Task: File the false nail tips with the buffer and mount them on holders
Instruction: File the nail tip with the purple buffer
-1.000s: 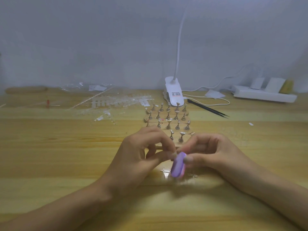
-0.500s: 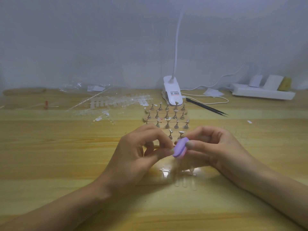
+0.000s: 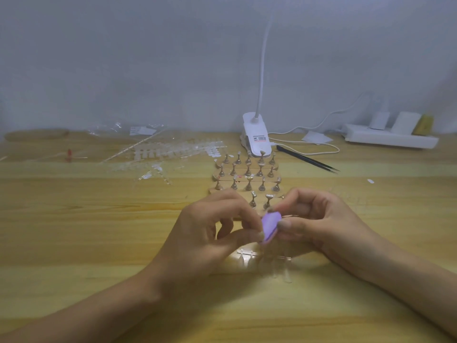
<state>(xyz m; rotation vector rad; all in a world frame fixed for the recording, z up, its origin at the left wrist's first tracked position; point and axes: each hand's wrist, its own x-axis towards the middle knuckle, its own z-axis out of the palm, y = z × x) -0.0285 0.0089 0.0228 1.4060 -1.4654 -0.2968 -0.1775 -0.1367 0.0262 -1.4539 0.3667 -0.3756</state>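
Lilac oval foam buffer (image 3: 270, 226), gripped by right hand (image 3: 319, 224), risen and tilted against closed pinch of left hand (image 3: 210, 233); nail tip presumably inside, unseen; filing ongoing

Lilac buffer (image 3: 270, 226); gold holders (image 3: 248, 172); white lamp (image 3: 256, 137); black tweezers (image 3: 306, 159); yellow-brown wooden table (image 3: 99, 231).

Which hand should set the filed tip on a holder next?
Left, probably: the right hand grips the buffer, while the left hand pinches at its edge, seemingly the tip, with the holders just behind both.
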